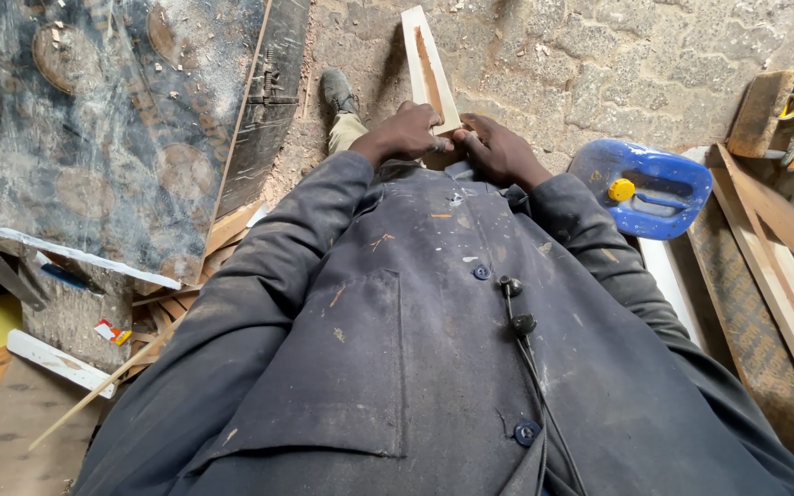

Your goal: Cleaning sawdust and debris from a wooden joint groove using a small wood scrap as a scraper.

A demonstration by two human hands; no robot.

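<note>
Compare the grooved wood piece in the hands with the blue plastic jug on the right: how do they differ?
The grooved wood piece is pale, long and narrow; the blue plastic jug is bright blue, squat and rounded. The wood piece is held at its near end by the left hand and right hand; the jug lies untouched on the ground. The wood piece has a reddish groove down its face; the jug has a yellow cap. Both are over the same stone floor.

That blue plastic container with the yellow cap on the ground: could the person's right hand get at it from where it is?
Probably yes. The right hand grips the wooden strip with the left hand, and the blue container lies just beside that forearm with nothing between; the hand would first have to let go.
</note>
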